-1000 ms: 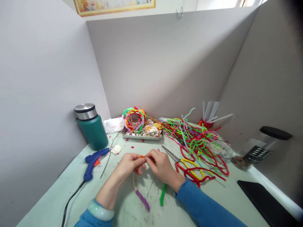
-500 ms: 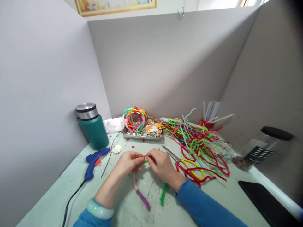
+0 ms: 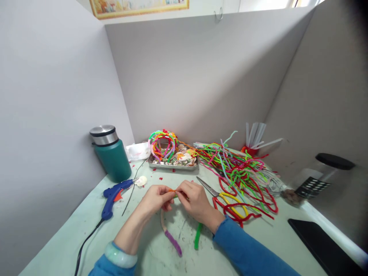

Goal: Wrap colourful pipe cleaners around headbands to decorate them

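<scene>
My left hand (image 3: 159,198) and my right hand (image 3: 193,198) meet over the middle of the table, fingertips pinched together. Between them shows a short orange bit of pipe cleaner (image 3: 171,190), with a touch of green just under it. From below my left hand hangs a headband-like curved strip (image 3: 173,243), pale near the fingers and wrapped in purple at its end. A green fuzzy end (image 3: 198,236) sticks out beneath my right hand, probably the other end of the same band; the join is hidden by my hands.
Scissors with yellow handles (image 3: 234,204) lie right of my hands beside a heap of coloured pipe cleaners (image 3: 238,165). A metal tray (image 3: 174,167) holds finished-looking bands and small pieces. On the left are a blue glue gun (image 3: 110,199) and a green bottle (image 3: 113,159). A black flat object (image 3: 324,245) lies right.
My fingers have shifted slightly at the orange piece, and less green shows between them. The hands otherwise stay in place; the view has moved a little.
</scene>
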Available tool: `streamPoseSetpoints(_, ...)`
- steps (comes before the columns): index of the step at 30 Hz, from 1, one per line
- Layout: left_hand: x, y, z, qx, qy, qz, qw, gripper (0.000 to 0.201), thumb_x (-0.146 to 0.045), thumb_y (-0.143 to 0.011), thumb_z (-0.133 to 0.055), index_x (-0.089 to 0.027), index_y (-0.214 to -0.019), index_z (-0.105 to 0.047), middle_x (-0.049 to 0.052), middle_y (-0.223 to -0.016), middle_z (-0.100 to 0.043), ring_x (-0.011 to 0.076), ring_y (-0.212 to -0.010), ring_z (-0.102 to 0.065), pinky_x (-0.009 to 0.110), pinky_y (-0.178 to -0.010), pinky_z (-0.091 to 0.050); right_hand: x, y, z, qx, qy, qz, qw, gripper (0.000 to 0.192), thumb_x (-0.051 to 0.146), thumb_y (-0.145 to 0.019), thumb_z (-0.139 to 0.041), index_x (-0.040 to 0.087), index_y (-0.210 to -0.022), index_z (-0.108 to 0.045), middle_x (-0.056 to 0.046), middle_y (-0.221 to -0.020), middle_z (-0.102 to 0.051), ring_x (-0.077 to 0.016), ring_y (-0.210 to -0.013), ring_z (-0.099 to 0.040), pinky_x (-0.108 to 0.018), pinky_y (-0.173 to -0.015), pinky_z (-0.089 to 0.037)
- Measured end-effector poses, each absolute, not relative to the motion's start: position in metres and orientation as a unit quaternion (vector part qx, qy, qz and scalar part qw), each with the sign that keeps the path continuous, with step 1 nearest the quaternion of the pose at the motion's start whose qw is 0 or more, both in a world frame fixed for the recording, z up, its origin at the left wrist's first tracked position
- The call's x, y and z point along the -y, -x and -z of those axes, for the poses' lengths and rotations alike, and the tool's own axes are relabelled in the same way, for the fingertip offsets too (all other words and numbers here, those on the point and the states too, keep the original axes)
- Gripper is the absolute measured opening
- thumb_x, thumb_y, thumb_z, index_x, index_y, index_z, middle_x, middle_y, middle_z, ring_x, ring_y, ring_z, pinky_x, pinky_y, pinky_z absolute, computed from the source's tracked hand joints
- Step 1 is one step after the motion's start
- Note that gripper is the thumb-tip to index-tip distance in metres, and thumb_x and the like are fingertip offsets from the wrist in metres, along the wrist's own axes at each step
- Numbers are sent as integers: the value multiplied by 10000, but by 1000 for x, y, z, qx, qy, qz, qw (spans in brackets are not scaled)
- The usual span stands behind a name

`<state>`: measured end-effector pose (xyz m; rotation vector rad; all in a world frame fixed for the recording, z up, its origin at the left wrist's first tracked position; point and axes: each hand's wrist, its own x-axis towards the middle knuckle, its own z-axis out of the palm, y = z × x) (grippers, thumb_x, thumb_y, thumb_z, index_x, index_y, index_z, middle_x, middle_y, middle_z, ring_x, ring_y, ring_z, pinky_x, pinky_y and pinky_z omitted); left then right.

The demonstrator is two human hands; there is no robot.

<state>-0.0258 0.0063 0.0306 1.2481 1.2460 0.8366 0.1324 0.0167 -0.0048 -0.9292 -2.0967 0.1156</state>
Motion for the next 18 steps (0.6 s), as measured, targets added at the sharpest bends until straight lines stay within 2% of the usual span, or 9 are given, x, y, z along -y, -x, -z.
streamPoseSetpoints(6, -9, 22, -23, -530, -495, -404, 558, 273, -358, -586, -707, -123, -627, -573, -15, -546, -577, 78, -406, -510, 205, -436, -381, -13, -125, 9, 789, 424, -68, 440, 124, 153, -846, -495, 185, -742, -552, -29, -718, -594, -147, -647, -536, -257, -609, -364)
streamPoseSetpoints(12, -12, 24, -22, -536, -469, -427, 557, 311, -408, -607, -695, -124, -617, -570, -13, -479, -566, 76, -400, -495, 201, -444, -388, -13, -122, 9, 798, 380, -116, 453, 196, 125, -873, -445, 193, -942, -615, -49, -820, -639, -162, -732, -581, -269, -674, -422)
streamPoseSetpoints(18, -11, 23, -24, -528, -452, -448, 562, 327, -416, -596, -714, -126, -656, -577, -14, -557, -597, 72, -421, -517, 201, -456, -410, -9, -117, 7, 779, 383, -145, 475, 215, 101, -857, -449, 190, -905, -639, -45, -792, -644, -158, -709, -585, -263, -659, -427)
